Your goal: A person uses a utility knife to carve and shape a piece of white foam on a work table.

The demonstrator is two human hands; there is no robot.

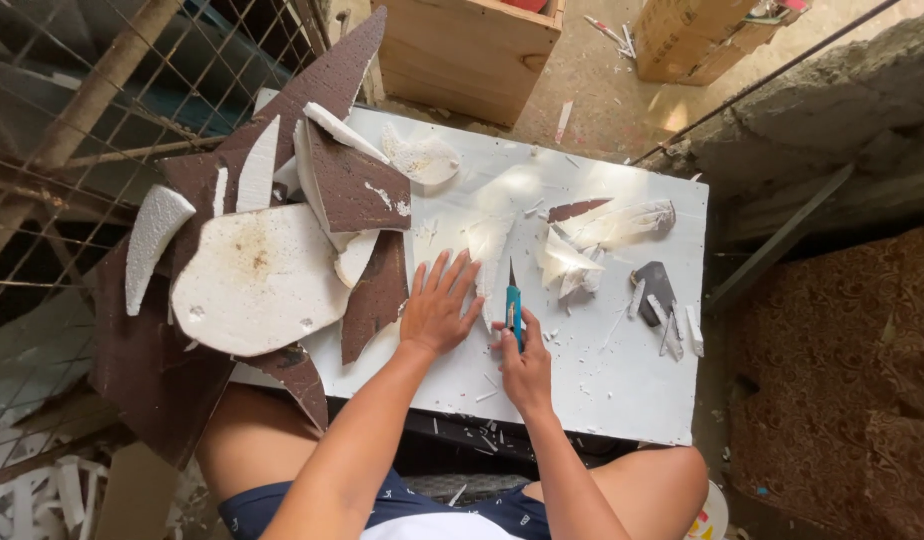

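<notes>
My right hand [523, 366] grips a teal utility knife [514, 305], blade tip pointing away from me onto a white foam sheet [622, 385] that covers the low table. My left hand [440, 303] lies flat on the sheet, fingers spread, just left of the blade. A narrow strip of foam [489, 262] lies between the two hands, touching the left fingertips.
A heap of white foam offcuts [257, 278] and brown-faced pieces [357, 185] fills the table's left side. Smaller scraps [602, 235] and a dark piece [654, 281] lie to the right. A wooden crate [467, 50] and cardboard box [682, 40] stand beyond. Wire mesh [102, 120] runs along the left.
</notes>
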